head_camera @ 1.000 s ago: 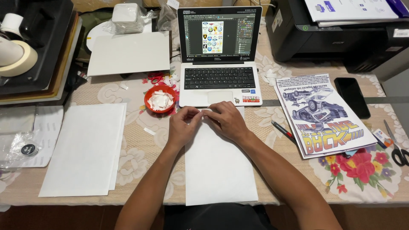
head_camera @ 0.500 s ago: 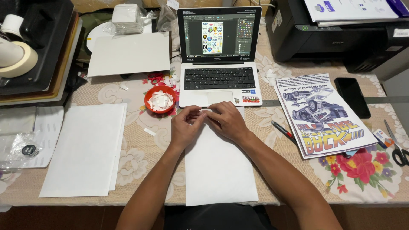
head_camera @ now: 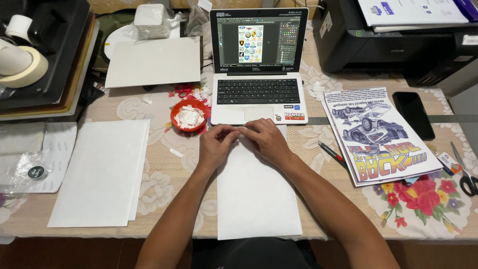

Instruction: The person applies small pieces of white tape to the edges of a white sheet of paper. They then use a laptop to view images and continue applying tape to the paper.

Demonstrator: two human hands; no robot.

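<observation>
A white sheet [head_camera: 256, 199] lies lengthwise on the table in front of me, its far end just below the laptop [head_camera: 258, 94]. My left hand [head_camera: 215, 144] and my right hand [head_camera: 266, 139] rest side by side on that far end. The fingertips of both meet at the sheet's top edge and pinch something small and pale there; I cannot tell what it is. A small red bowl [head_camera: 189, 117] with white paper scraps stands just left of my left hand.
A stack of white sheets [head_camera: 102, 172] lies at the left. A printed car poster [head_camera: 381, 132], a black phone [head_camera: 413, 114], a pen [head_camera: 332, 154] and scissors [head_camera: 465, 172] are at the right. A black printer [head_camera: 393, 40] stands behind, rolls of tape [head_camera: 20, 65] at far left.
My hands have stayed at the sheet's top edge; only the fingers have shifted slightly.
</observation>
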